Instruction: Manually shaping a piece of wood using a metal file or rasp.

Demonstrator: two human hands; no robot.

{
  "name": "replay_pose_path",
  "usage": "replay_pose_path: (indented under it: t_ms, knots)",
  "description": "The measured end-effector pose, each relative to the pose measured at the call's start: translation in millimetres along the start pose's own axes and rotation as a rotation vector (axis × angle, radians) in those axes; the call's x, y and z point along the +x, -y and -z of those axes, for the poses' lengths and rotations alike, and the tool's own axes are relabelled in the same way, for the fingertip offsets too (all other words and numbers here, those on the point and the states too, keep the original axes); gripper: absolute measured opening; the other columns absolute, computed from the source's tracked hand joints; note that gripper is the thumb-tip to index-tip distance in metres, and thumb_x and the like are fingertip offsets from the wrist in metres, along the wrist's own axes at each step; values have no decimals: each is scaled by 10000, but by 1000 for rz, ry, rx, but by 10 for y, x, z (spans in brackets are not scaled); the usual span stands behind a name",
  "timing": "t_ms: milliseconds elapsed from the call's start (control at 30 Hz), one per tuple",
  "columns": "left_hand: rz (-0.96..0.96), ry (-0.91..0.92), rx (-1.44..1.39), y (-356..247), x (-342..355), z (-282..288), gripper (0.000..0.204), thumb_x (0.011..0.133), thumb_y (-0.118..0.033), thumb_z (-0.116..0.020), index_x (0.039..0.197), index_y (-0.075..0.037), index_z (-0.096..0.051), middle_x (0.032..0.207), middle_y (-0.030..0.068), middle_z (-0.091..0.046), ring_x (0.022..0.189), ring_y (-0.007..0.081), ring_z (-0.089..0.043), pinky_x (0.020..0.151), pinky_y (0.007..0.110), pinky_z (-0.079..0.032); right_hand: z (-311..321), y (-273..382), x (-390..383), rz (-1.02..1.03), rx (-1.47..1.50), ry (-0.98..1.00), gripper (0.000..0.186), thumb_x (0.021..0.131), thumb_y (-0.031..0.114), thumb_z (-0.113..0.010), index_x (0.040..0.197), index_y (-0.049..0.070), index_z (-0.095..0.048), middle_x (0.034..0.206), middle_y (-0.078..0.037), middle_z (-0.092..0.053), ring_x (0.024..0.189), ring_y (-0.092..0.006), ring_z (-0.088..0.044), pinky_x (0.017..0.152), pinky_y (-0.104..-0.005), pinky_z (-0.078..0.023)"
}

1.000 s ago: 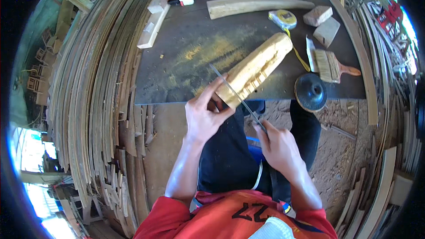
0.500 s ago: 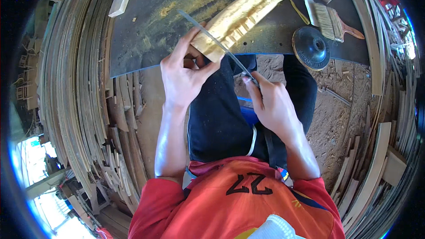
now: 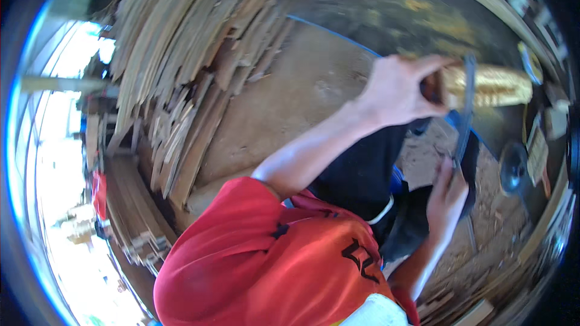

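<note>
My left hand is closed round the near end of a pale, carved wooden block, with thumb and fingers on either side of it. The block has a row of notches along one edge and points to the right over a dark worktable. Gripped in my right hand is a long, narrow grey metal file. It stands nearly straight up in the picture and crosses the block just beyond my left fingers. Motion blur hides whether its face touches the wood.
Yellowish dust lies on the worktable. A black round disc and a paintbrush lie at the right. Stacked wooden strips rise on the left, with shorter offcuts below them. Bright daylight comes in at far left.
My view has swung left, so the hands, block and table now appear farther right and turned. My hands still hold the block and file; the file now stands nearly upright in the picture.
</note>
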State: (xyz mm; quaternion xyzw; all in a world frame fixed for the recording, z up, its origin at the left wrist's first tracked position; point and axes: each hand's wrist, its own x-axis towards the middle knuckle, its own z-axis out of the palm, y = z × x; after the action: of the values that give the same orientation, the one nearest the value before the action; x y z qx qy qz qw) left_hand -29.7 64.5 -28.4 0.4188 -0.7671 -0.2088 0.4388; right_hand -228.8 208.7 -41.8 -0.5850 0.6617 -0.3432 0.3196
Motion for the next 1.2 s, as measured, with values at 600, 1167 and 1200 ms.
replay_pose_path:
  t_ms: [600, 1167, 1200]
  knots:
    - [44, -55, 69, -69, -4, -4, 676, 680, -332, -854, 1315, -147, -713, 722, 70, -735, 690, 291, -756, 680, 406, -610, 129, -116, -103, -393, 165, 20, 355, 1156, 306, -542, 1022, 2, -667, 805, 38, -527, 673, -42, -409, 568, -250, -314]
    - [136, 74, 27, -61, -59, 131, 723, 739, -122, -947, 1409, -92, -675, 944, 33, -789, 687, 66, -671, 609, 247, -574, -48, 216, 207, 199, -42, -14, 235, 1069, 168, -622, 1029, -53, -693, 743, -300, -627, 717, -475, -676, 605, -498, -505]
    - [179, 89, 52, -108, -16, 130, 714, 757, -107, -939, 1418, -88, -671, 940, 24, -790, 668, 37, -637, 592, 221, -552, -20, 231, 188, 97, 21, 29, 240, 1068, 180, -629, 1045, -50, -693, 724, -302, -623, 715, -479, -681, 607, -507, -509]
